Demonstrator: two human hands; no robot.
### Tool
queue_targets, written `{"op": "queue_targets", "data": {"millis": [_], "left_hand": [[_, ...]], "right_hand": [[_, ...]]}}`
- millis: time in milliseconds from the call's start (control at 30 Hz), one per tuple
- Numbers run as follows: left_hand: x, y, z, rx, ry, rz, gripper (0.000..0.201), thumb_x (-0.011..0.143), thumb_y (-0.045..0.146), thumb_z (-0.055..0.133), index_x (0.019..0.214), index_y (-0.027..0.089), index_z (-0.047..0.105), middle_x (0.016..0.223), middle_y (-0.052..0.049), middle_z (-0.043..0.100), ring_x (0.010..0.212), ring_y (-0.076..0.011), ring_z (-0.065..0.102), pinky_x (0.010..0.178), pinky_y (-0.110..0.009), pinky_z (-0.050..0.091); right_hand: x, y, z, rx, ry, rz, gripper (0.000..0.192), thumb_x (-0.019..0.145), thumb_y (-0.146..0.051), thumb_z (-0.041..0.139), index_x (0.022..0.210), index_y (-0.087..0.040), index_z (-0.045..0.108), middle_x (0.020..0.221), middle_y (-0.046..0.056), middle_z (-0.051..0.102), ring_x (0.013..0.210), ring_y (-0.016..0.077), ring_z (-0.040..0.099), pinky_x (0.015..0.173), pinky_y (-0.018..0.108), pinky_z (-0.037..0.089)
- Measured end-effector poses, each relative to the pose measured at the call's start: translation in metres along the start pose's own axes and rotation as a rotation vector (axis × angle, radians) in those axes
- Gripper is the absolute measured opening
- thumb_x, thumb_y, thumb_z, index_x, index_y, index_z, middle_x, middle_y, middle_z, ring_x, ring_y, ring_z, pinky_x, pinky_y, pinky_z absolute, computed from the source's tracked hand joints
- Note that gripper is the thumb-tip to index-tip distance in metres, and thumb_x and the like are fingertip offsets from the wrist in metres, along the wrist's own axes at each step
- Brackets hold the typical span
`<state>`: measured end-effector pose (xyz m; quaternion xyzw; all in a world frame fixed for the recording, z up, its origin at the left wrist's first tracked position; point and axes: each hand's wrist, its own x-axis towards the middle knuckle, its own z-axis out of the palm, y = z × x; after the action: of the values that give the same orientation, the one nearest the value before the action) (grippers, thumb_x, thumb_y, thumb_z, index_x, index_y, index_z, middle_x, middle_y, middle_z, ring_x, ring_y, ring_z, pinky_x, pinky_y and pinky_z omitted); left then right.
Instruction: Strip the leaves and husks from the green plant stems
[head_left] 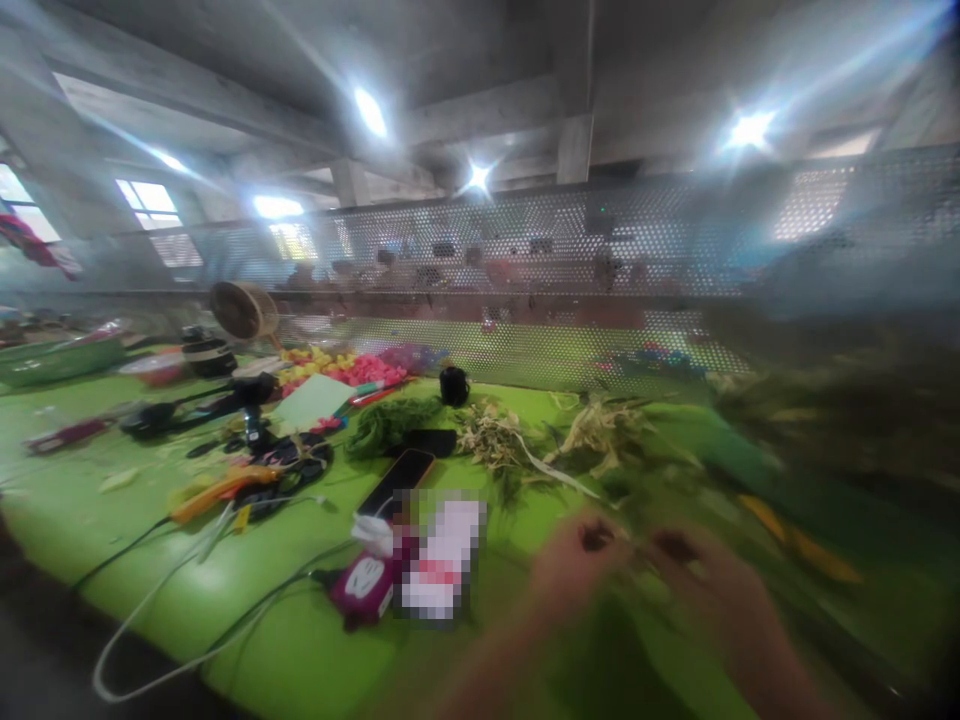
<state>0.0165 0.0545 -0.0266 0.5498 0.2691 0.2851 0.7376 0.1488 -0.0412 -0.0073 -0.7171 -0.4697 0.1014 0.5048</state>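
Near the table's (112, 500) front edge, both hands, left (581, 565) and right (712, 590), pinch green stems (637, 545) (blurred); binding them apparently needs a steady grip.

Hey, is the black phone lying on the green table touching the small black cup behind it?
Apart. The head view shows the black phone lying nearer the camera, with green table and foliage between it and the black cup.

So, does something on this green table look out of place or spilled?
Nothing is clearly damaged. Dry pale plant scraps lie scattered loose over the bright green table, and a white cable loops over its near edge. Both hands are too blurred to judge their grip.
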Motion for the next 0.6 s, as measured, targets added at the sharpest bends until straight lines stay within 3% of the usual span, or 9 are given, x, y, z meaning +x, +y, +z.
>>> {"op": "queue_targets", "data": {"millis": [200, 333, 467, 600], "left_hand": [[-0.001, 0.013, -0.004, -0.112, -0.019, 0.051, 0.034, 0.061, 0.039, 0.080, 0.073, 0.013, 0.061, 0.069, -0.003, 0.064, 0.062, -0.0123, 0.056, 0.067, -0.027, 0.044], [0.002, 0.015, -0.011, -0.139, -0.043, 0.038, 0.034, 0.060, 0.037, 0.081, 0.073, 0.013, 0.062, 0.069, -0.004, 0.065, 0.061, -0.0116, 0.056, 0.068, -0.026, 0.044], [0.002, 0.015, -0.015, -0.083, -0.058, 0.027, 0.035, 0.059, 0.040, 0.080, 0.073, 0.012, 0.063, 0.068, -0.003, 0.064, 0.062, -0.0121, 0.056, 0.068, -0.027, 0.045], [0.002, 0.013, -0.017, 0.018, -0.073, -0.002, 0.031, 0.064, 0.039, 0.076, 0.076, 0.013, 0.064, 0.072, -0.003, 0.064, 0.066, -0.0133, 0.057, 0.071, -0.028, 0.044]], "right_hand": [[0.001, 0.003, 0.004, 0.196, -0.210, 0.164, 0.028, 0.076, -0.048, 0.064, 0.090, -0.024, 0.071, 0.086, 0.004, 0.076, 0.076, 0.0214, 0.069, 0.061, 0.026, 0.052], [0.005, 0.007, -0.001, 0.151, -0.302, 0.143, 0.027, 0.073, -0.049, 0.066, 0.070, -0.023, 0.071, 0.068, 0.001, 0.071, 0.066, 0.0202, 0.066, 0.059, 0.027, 0.050], [0.009, 0.003, -0.010, 0.087, -0.267, 0.110, 0.028, 0.075, -0.050, 0.063, 0.069, -0.023, 0.069, 0.066, 0.001, 0.069, 0.063, 0.0184, 0.061, 0.058, 0.027, 0.047], [0.007, 0.000, -0.010, 0.194, -0.257, 0.157, 0.030, 0.079, -0.051, 0.061, 0.074, -0.022, 0.067, 0.073, 0.002, 0.069, 0.071, 0.0185, 0.062, 0.064, 0.027, 0.048]]}}
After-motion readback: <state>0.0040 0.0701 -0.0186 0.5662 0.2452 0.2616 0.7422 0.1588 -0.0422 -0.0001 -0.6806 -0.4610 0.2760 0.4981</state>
